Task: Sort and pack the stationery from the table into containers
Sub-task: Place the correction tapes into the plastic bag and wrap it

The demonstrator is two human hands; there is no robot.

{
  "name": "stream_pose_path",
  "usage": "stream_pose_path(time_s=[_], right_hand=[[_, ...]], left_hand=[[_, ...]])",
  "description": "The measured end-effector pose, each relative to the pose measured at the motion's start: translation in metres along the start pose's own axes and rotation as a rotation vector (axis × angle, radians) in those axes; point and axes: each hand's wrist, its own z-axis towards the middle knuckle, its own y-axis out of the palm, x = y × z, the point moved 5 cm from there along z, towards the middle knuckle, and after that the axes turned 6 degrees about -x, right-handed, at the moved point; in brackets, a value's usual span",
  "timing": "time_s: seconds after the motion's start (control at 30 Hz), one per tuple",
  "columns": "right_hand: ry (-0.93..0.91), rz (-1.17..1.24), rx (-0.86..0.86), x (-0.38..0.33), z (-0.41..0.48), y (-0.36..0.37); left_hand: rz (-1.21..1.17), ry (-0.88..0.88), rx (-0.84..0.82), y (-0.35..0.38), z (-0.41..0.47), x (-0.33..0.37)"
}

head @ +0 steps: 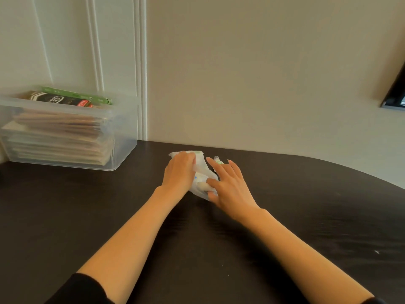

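Clear plastic container (125,130) sits at the far-left of the dark table (87,207), up against the wall. Inside: a stack of brown and pale flat paper goods (59,132), w/ a dark box (49,98) and a green box (76,95) lying on top, near the rim.

Right of the container, well apart from it and closer to the table's back edge, is the left hand (178,173). It lies palm down on a white packet (200,163), fingers bent over the packet's far end, gripping it. Packet is crumpled, flat on the table, w/ a small blue dot on it; something beige shows thru the wrap at its near end, can't tell what.

Further right from the container, a small pen-like item (217,159) w/ clear tip and green band lies just beside the packet, partly under the right hand's fingers.

Right hand (230,186) is spread, fingers straight, not curled round anything; thumb side touches the packet's near-right edge, fingertips reach over the pen-like item.

Both forearms bare; a black sleeve (76,290) shows at the bottom, nearer than the container.

Far right of the container, on the wall, the corner of a dark framed thing (394,95).
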Motion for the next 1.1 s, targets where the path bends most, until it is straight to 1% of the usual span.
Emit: stream_pose_path(time_s=[0.07,0.13,0.37,0.43,0.57,0.6,0.67,0.77,0.8,0.87,0.93,1.0,1.1], right_hand=[[0.035,-0.018,0.065,-0.002,0.003,-0.004],[0.08,-0.045,0.095,-0.002,0.01,-0.005],[0.17,-0.072,0.079,-0.001,0.035,0.009],[0.152,-0.083,0.086,-0.003,0.037,0.009],[0.057,-0.04,0.15,-0.005,0.033,0.007],[0.049,-0.034,0.168,-0.004,0.031,0.007],[0.045,-0.027,0.18,-0.004,0.03,0.007],[0.081,-0.038,0.131,-0.003,0.034,0.009],[0.104,-0.055,0.1,-0.002,0.035,0.011],[0.148,-0.089,0.029,-0.002,0.038,0.016],[0.165,-0.118,-0.03,-0.003,0.039,0.021],[0.173,-0.158,-0.081,-0.002,0.038,0.023],[0.178,-0.208,-0.06,0.001,0.039,0.021]], left_hand=[[-0.06,0.044,0.057,-0.007,0.004,0.005],[-0.084,0.082,0.057,-0.01,0.006,0.008],[-0.15,0.113,0.037,-0.009,0.008,0.003],[-0.186,0.084,0.054,-0.01,0.009,-0.002],[-0.29,-0.078,0.008,-0.006,0.014,-0.011],[-0.287,-0.087,-0.011,-0.006,0.015,-0.009],[-0.307,-0.049,-0.051,-0.005,0.015,-0.005],[-0.389,0.065,-0.141,-0.003,0.013,0.001],[-0.394,0.078,-0.143,-0.003,0.013,0.0],[-0.406,0.051,-0.096,-0.003,0.014,-0.006],[-0.353,0.026,-0.05,-0.004,0.011,-0.01],[-0.179,0.022,-0.05,-0.005,0.008,-0.013],[-0.04,-0.056,-0.094,-0.007,0.004,-0.024]])
